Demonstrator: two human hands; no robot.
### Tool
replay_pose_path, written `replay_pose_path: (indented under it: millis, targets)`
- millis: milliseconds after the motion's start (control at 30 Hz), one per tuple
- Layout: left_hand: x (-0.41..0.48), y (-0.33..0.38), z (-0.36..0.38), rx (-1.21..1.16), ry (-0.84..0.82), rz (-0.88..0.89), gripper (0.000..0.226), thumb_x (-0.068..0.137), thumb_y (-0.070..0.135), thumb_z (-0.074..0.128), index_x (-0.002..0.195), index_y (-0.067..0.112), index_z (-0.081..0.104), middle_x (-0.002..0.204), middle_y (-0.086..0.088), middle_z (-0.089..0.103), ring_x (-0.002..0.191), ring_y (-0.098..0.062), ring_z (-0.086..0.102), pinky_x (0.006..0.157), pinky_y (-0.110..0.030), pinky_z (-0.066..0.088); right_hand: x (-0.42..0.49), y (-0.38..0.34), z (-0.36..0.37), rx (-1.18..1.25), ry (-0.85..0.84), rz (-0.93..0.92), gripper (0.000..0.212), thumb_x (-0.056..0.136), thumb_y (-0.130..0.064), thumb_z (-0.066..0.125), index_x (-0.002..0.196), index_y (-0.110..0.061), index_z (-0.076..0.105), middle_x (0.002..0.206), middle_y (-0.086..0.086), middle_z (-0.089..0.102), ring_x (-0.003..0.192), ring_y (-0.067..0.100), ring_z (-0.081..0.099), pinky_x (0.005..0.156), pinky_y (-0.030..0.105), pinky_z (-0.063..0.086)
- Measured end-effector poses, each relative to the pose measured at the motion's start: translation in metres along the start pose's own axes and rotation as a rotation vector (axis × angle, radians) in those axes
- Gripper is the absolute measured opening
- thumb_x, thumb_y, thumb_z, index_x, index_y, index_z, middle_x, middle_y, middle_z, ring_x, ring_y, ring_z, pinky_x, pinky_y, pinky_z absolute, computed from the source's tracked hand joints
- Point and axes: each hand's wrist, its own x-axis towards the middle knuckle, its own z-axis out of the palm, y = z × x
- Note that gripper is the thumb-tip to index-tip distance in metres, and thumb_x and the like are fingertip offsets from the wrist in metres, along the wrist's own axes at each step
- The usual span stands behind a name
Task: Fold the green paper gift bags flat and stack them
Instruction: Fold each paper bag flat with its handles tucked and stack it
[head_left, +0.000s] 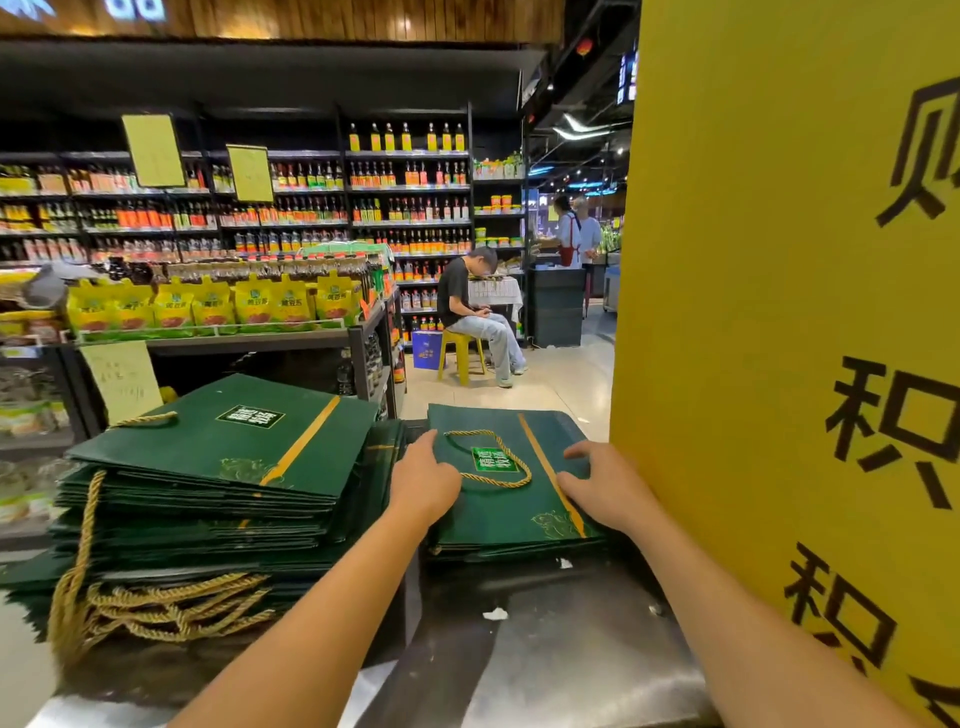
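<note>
Pressing the top green bag (488, 519) flat onto the smaller stack (519, 545) at the right of the desk (545, 649), just beside the taller stack (208, 509) on the left. Along the bag's left edge, the left hand (423, 480) laid flat, fingers (427, 441) straight and close together; on its right edge, the right hand (602, 488), fingers (579, 451) spread and only slightly bent, gripping nothing. Probably light and fairly stiff, being coated paper: likely to keep a crease yet spring open a little unless pressed along the folds. Looks smooth, so liable to slide over the bags beneath if pushed sideways. Best taken by the two side edges or held down with flat palms, keeping clear of the gold rope handle (493, 460), lying looped across the face, soft and apt to snag. Bottom gusset out of sight under the bag, tucked or not impossible to tell. Lower bags of the right stack mostly hidden behind hands and forearms. Far right corner close against the yellow sign (779, 312), touching or not hard to say. At the front of the left stack, a tangle of loose rope handles (156, 608) hanging down. No counting either stack from here.
</note>
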Motion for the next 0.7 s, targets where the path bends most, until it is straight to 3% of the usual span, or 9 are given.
replay_pose_path:
  millis: [100,200,267,400,500,600,700]
  targets:
    - [0.001,-0.008,0.008,0.005,0.018,-0.011,0.054,0.1,0.006,0.04,0.152,0.021,0.043,0.144,-0.008,0.056,0.124,-0.025,0.053,0.102,-0.041,0.051,-0.001,0.002,0.007,-0.027,0.039,-0.012,0.039,0.094,-0.029,0.064,0.13,-0.014,0.065,0.134,0.004,0.065,0.122,0.021,0.059,0.103,0.034,0.047]
    - [0.006,-0.015,0.012,0.142,0.033,-0.015,0.052,0.104,0.012,0.033,0.155,0.02,0.038,0.143,-0.014,0.056,0.134,-0.036,0.042,0.105,-0.048,0.046,-0.003,-0.002,0.012,-0.157,0.03,-0.078,0.039,0.097,-0.033,0.058,0.131,-0.015,0.065,0.133,0.004,0.065,0.123,0.024,0.057,0.106,0.039,0.047]
    - [0.007,-0.019,0.013,0.18,0.044,-0.002,0.049,0.107,0.016,0.032,0.156,0.019,0.036,0.146,-0.013,0.054,0.135,-0.037,0.044,0.108,-0.047,0.043,-0.004,-0.003,0.015,-0.235,0.024,-0.112,0.039,0.1,-0.038,0.052,0.131,-0.019,0.064,0.132,0.002,0.064,0.122,0.025,0.056,0.104,0.04,0.047]
    - [0.005,-0.019,0.017,0.239,0.022,0.068,0.053,0.111,0.028,0.029,0.161,0.015,0.019,0.166,-0.013,0.025,0.151,-0.034,0.026,0.119,-0.043,0.026,-0.009,-0.002,0.021,-0.338,0.008,-0.14,0.042,0.106,-0.042,0.038,0.139,-0.024,0.056,0.138,0.001,0.057,0.131,0.023,0.049,0.105,0.038,0.038]
    - [0.005,-0.012,0.02,0.468,0.002,0.146,0.058,0.109,0.043,0.023,0.163,0.025,0.009,0.17,-0.011,0.002,0.156,-0.036,0.004,0.124,-0.049,0.014,-0.011,-0.005,0.022,-0.313,-0.008,-0.162,0.046,0.108,-0.04,0.034,0.147,-0.021,0.048,0.147,0.007,0.049,0.14,0.023,0.039,0.111,0.038,0.032]
    - [0.01,-0.01,0.024,0.691,-0.115,0.223,0.058,0.109,0.046,0.019,0.162,0.032,0.001,0.17,-0.01,-0.006,0.155,-0.04,-0.005,0.126,-0.052,0.006,-0.005,-0.005,0.027,-0.318,-0.043,-0.19,0.051,0.108,-0.042,0.032,0.153,-0.021,0.04,0.157,0.009,0.039,0.149,0.024,0.028,0.119,0.04,0.024]
    - [0.014,-0.012,0.033,0.783,-0.257,0.228,0.056,0.108,0.047,0.016,0.162,0.038,0.002,0.17,-0.007,-0.01,0.155,-0.038,-0.013,0.126,-0.053,0.0,0.005,-0.002,0.036,-0.349,-0.162,-0.163,0.058,0.107,-0.05,0.024,0.16,-0.028,0.024,0.169,0.007,0.015,0.156,0.024,0.005,0.125,0.043,0.006]
